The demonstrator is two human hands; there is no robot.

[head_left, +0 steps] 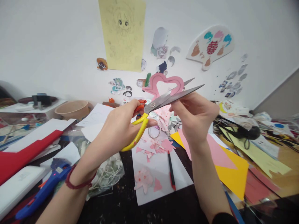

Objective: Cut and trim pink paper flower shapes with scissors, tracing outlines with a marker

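Note:
My left hand [116, 127] is closed through the yellow and orange handles of a pair of scissors [173, 98]. The blades point up and to the right, parted at the tips. A pink paper cutout [154, 82] with a heart-like hole stands up at the blades, partly covered by them. My right hand [198, 115] is pinched beside the blades, apparently on the cutout's right edge; its fingertips are partly hidden. Below lies a white sheet [158, 193] carrying pink scraps [161, 146], a starfish-shaped pink cutout [143, 179] and a black-and-red pen [171, 171].
At left lie a blue glue gun [51, 185], a white slab-like device [21, 186], red paper [28, 152] and a plastic bag [109, 171]. On the right are orange-yellow paper [231, 180] and a black corded object [247, 133]. A sticker-covered wall [70, 46] rises behind.

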